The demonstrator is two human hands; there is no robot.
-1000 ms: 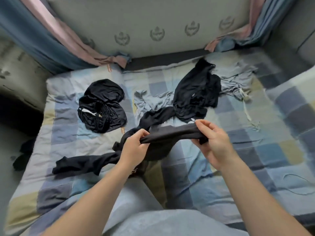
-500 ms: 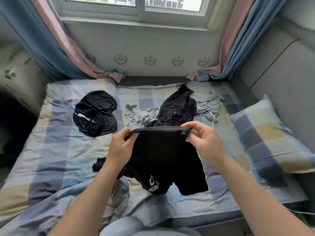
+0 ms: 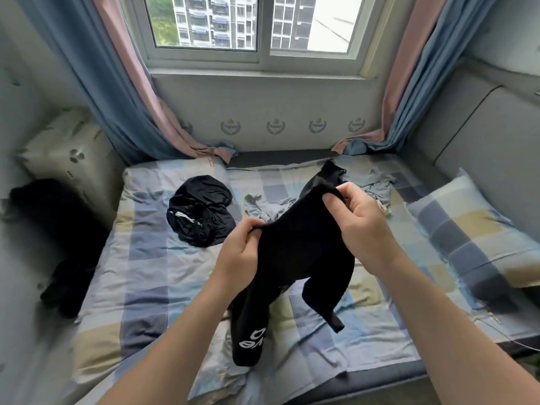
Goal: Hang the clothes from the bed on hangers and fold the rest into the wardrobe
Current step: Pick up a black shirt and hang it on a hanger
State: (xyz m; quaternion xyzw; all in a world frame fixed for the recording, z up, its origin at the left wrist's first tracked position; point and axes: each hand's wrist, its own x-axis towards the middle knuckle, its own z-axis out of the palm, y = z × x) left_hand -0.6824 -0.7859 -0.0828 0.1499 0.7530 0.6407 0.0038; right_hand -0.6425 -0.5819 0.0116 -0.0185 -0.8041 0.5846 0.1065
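Head view: black trousers (image 3: pixel 304 252) held up in both hands over the bed (image 3: pixel 146 258)

I am holding the trousers in front of me by their top edge, above the checked bed cover. My left hand (image 3: pixel 239 252) pinches one end of that edge, fingers curled round the cloth. My right hand (image 3: pixel 362 226) grips the other end higher up, so the edge slants up to the right. Two legs hang down between my forearms. The left one bears white lettering (image 3: pixel 252 339) near its lower end. I cannot tell whether the ends touch the bed.

Beyond my left hand a bundle of black clothes (image 3: pixel 201 214) with a white cord lies on the bed. Just behind the trousers lies a crumpled grey garment (image 3: pixel 263 207). Another black garment (image 3: pixel 324 176) shows above my right hand, with a second grey piece (image 3: pixel 378 182) beside it, to the right. A checked pillow (image 3: pixel 473 229) rests at the right edge of the bed against a grey padded wall.

At the far end is a window (image 3: pixel 257 24), with blue and pink curtains (image 3: pixel 122 92) hanging on both sides down to the bed. Dark cloth (image 3: pixel 67 282) lies in the gap left of the bed.
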